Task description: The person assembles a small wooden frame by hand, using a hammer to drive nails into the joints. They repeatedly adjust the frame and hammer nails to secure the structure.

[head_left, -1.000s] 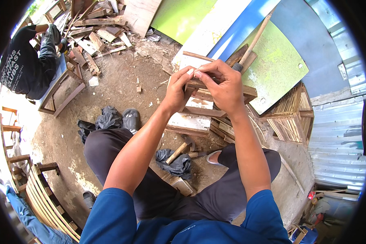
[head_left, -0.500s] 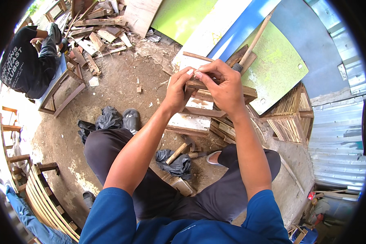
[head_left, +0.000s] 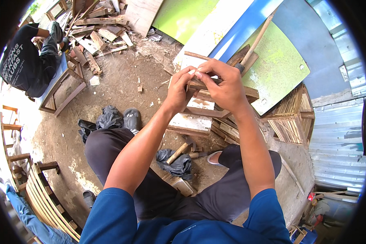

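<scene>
The grip is drawn in tight: the fingertips of the bare left hand (head_left: 178,91) and bare right hand (head_left: 225,87) come together, though whether something tiny is pinched there I cannot tell. Just below them is a brown, straight-edged wooden frame (head_left: 251,94), partly covered by the hands (contact is hard to judge). Nearer the person's legs, a hammer with a pale wooden handle (head_left: 177,153) lies across a crumpled black plastic bag (head_left: 183,167). At upper left, the dark rim obscures the head of a person in a black shirt (head_left: 27,67).
</scene>
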A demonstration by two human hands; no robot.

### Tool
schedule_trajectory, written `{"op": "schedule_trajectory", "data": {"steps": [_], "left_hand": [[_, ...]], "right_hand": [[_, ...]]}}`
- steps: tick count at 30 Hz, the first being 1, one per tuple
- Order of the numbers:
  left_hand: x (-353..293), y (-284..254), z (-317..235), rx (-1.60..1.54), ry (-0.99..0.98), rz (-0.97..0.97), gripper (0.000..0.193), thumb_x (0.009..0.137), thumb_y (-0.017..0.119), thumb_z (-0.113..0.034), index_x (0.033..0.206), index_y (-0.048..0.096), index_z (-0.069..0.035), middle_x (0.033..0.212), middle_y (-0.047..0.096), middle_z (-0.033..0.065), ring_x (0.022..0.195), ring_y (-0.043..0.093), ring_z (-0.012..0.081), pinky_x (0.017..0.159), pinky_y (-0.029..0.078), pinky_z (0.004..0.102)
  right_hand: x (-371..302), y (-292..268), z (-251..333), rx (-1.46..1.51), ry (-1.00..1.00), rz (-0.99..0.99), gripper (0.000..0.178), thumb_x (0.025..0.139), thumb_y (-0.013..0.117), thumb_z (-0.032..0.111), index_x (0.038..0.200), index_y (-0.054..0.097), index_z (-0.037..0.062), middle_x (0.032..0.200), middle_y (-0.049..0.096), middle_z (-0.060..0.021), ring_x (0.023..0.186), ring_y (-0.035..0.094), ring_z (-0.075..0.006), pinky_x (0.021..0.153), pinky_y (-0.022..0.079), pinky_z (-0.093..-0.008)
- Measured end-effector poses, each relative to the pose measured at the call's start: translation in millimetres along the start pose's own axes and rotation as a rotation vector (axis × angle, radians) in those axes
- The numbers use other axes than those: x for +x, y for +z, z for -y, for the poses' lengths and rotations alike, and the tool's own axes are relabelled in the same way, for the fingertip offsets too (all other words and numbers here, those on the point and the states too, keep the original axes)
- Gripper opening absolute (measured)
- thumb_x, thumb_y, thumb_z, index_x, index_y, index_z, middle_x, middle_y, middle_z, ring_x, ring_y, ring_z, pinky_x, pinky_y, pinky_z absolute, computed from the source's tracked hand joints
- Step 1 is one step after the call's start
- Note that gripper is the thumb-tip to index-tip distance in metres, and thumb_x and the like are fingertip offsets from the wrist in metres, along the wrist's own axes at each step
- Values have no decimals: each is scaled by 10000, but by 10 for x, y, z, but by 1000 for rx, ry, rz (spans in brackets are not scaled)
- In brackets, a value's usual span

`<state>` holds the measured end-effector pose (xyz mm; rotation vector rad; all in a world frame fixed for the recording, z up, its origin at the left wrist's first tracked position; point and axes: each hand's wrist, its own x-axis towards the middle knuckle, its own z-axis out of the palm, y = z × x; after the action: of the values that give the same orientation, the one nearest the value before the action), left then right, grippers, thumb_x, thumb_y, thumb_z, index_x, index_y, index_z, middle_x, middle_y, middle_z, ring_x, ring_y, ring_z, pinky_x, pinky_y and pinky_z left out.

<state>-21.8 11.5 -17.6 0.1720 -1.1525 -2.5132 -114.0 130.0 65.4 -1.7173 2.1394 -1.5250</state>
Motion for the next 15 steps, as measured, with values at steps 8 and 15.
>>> {"op": "schedule_trajectory", "data": {"steps": [8,15], "left_hand": [[10,-5,16,1,4,0,249,1026,507,-243,1102,653,-55,879,640,26,731,592,87,587,464,246],[26,-39,23,15,-11,3,238,1022,504,-238,1072,653,-60,873,638,30,723,584,83,577,464,248]], "right_hand": [[7,66,-6,-30,-140,-19,91,893,712,-52,957,664,-9,844,689,-132,730,686,-260,616,533,-348],[3,81,-25,18,-104,-24,99,883,701,-74,945,653,-13,838,687,-123,724,686,-258,621,532,-346]]}}
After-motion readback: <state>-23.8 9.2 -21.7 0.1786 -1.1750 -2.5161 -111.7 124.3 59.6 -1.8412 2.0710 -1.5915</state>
